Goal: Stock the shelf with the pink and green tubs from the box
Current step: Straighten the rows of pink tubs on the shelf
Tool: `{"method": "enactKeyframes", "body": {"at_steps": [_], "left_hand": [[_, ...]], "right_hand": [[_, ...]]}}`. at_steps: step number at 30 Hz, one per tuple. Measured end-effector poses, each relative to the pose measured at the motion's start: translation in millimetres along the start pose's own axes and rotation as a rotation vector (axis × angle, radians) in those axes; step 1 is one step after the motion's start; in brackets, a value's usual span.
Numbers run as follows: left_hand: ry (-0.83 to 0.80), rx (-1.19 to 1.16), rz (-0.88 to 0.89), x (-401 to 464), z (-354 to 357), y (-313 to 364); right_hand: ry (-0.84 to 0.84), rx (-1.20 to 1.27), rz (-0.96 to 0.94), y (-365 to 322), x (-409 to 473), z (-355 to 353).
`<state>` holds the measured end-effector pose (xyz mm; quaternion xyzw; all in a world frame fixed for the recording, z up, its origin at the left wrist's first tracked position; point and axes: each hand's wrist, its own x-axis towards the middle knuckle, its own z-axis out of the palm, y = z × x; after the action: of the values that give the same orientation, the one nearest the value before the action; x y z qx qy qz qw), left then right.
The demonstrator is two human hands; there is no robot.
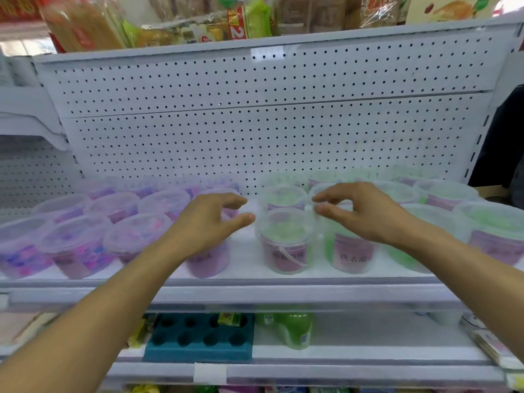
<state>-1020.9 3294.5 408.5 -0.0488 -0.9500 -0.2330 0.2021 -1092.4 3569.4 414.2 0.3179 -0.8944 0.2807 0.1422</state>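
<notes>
Both hands hover over the shelf (249, 268), fingers loosely curved and apart, holding nothing: left hand (207, 222) above the pink tubs (85, 222) toward 9 o'clock, right hand (365, 211) above the green tubs (286, 239) toward 3 o'clock

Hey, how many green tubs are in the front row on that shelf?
4 clear plastic tubs with green contents: one beside the middle gap, one under the right hand, one behind the right forearm, one far right. Blurred rows behind hold more.
</notes>
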Motion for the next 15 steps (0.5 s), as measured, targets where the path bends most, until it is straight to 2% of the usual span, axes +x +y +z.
{"method": "enactKeyframes", "body": {"at_steps": [6,10,15], "left_hand": [[-0.07,0.115,-0.035,39,-58,-89],[-0.125,0.19,-0.15,78,-95,-161],[-0.287,0.232,-0.202,114,-95,-218]], "right_hand": [[-0.046,0.077,0.039,-46,72,40],[-0.136,0.072,0.093,-70,129,79],[-0.278,0.039,0.202,-87,188,125]]}}
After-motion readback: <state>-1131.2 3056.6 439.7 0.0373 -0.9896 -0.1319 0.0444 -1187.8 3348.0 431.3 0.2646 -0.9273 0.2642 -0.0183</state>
